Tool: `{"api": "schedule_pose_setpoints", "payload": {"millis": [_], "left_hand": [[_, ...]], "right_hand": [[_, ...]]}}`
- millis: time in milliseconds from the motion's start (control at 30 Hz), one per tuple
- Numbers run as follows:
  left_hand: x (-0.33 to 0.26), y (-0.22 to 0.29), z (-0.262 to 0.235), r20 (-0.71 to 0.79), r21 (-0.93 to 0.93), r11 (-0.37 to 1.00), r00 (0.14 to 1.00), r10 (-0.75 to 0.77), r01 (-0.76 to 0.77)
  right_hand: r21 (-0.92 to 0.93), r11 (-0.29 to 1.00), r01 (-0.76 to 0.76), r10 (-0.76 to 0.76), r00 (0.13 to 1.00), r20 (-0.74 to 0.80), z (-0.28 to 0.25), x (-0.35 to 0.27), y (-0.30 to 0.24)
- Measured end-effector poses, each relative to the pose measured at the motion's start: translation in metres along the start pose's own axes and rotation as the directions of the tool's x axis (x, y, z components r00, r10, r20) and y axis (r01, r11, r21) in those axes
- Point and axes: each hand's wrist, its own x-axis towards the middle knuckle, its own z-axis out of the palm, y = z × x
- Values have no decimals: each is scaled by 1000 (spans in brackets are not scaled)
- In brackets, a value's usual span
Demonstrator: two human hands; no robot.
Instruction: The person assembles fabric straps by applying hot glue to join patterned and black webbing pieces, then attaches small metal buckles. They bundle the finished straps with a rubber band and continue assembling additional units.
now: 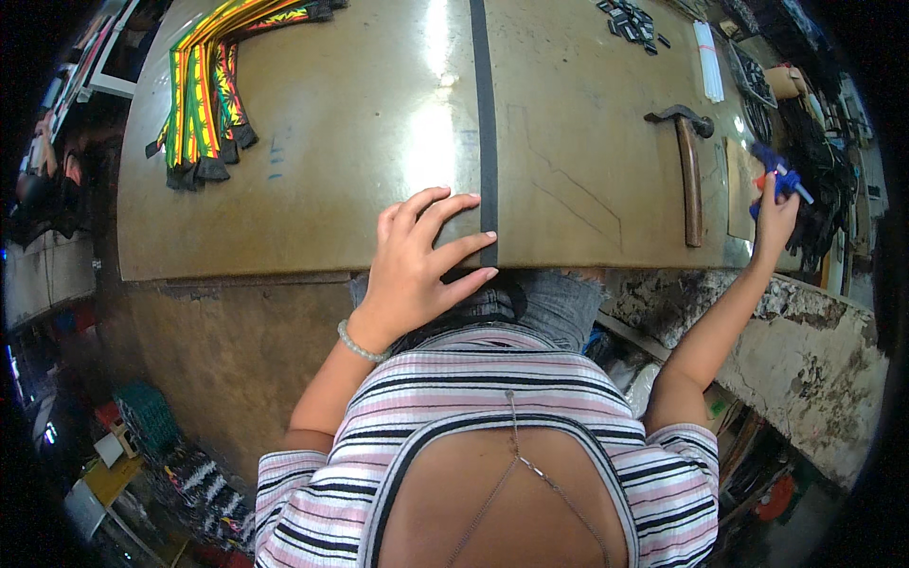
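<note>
Brownish counter (312, 222): black strap (485, 114) runs forward from the nearer left grip (409, 260), fingers apart; right grip (776, 220) clamps a blue object (772, 161).

The strap (489, 123) crosses the table (312, 227) I watch remotely, its near end at the left fingers (464, 249); bundled bands (196, 114) lie far left, a hammer (690, 175) right, strips (707, 62) and small pieces (630, 21) beyond the hammer, a tool (784, 177) in the right fingers (768, 187) rightmost
</note>
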Motion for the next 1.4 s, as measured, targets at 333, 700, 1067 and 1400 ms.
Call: {"api": "schedule_pose_setpoints", "payload": {"millis": [333, 700, 1067, 1400], "left_hand": [[-2, -3, 4, -13, -7, 1000, 1000, -12, 12], [-2, -4, 4, -20, -13, 1000, 1000, -12, 11], [-4, -4, 4, -7, 2, 1000, 1000, -8, 8], [7, -21, -49, -142, -122, 992, 990, 2, -19]], "right_hand": [[680, 731, 61, -624, 464, 629, 39, -124, -194], [668, 672, 320, -741, 287, 607, 63, -125, -205], [546, 311, 778, -917, 94, 389, 63, -120, -224], [164, 972, 170, -161, 984, -71, 13, -40, -50]]}}
